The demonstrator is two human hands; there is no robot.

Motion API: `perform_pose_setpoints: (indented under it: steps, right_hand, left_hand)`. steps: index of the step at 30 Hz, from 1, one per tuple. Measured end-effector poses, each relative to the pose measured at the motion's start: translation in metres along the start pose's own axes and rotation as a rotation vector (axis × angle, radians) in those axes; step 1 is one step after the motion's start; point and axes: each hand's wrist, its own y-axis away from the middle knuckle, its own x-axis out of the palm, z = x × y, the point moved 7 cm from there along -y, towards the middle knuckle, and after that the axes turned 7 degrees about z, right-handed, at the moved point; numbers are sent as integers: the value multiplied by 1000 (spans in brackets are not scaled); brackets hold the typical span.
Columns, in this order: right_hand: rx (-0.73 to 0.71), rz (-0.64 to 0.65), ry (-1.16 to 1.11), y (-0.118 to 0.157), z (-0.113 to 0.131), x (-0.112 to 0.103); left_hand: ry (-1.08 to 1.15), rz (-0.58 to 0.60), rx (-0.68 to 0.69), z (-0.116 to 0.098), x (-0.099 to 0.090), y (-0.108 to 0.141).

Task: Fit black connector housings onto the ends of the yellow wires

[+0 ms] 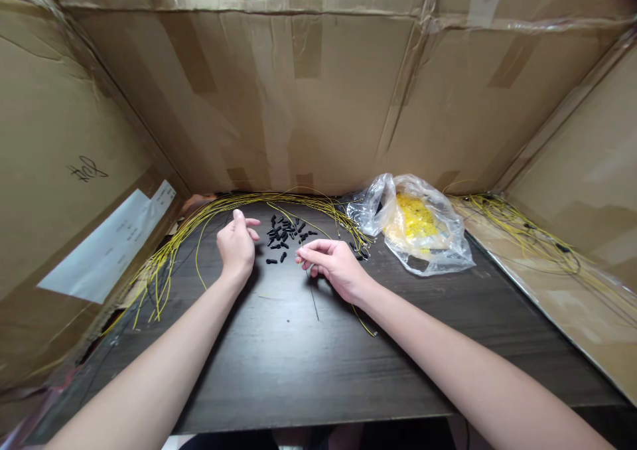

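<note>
My left hand (235, 245) hovers left of a pile of small black connector-like pieces (281, 229), its thumb raised and fingers apart, with nothing visible in it. In front of the pile, my right hand (334, 267) pinches a thin dark wire (313, 299), which hangs down towards the tabletop. Exactly where the wire ends between the fingertips is too small to make out. Below my right wrist a yellow wire (365, 328) pokes out, its end lying on the table. Two black pieces lie apart from the pile, between my hands.
A long bundle of yellow wires (219, 204) arcs along the back and left of the dark table (279, 370). At the right stands a clear plastic bag (448, 261) holding small yellow parts (415, 216). More yellow wires (522, 227) lie on cardboard beyond it. Cardboard walls (308, 105) surround the table.
</note>
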Motion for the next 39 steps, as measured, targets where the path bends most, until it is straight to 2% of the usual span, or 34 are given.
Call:
perform_pose_setpoints:
  steps: [1, 3, 7, 10, 11, 14, 16, 18, 22, 23, 25, 28, 33, 39]
  right_hand:
    - [1, 1, -32, 0, 1, -1]
    - [-4, 0, -86, 0, 3, -4]
    - [-21, -41, -151, 0, 8, -14]
    - [-25, -102, -190, 0, 11, -23]
    - [-24, -118, -197, 0, 12, -25]
    - [-20, -130, -197, -1, 13, -27]
    - [-15, -116, -183, -1, 13, -26]
    - [-6, -94, -155, -1, 11, -23]
    - [4, -49, -67, 0, 9, -17]
    - [2, -35, -46, 0, 9, -15]
    - [-5, -4, -12, 0, 10, -12]
    - [-19, 26, 11, 0, 10, -9]
    - [4, 18, 17, 1, 9, -8]
    - [55, 36, 35, 1, 3, -6]
  left_hand:
    - [7, -58, 16, 4, -4, -2]
    - [-4, -84, 47, 6, -5, -2]
    - [-109, -54, 109, 0, -7, -1]
    - [-237, -60, 134, -2, -21, -9]
    - [-296, -77, 133, -2, -28, -13]
    - [-374, -232, 102, -6, -53, -22]
    - [-353, -283, 126, -19, -57, -18]
    - [-251, -164, 164, -36, -41, -7]
    - [-2, 393, 167, -66, 27, 38]
    - [56, 491, 161, -71, 39, 51]
    - [156, 590, 160, -76, 54, 69]
    - [225, 599, 152, -73, 58, 76]
    - [208, 563, 83, -63, 54, 67]
    - [262, 294, 10, -51, 33, 46]
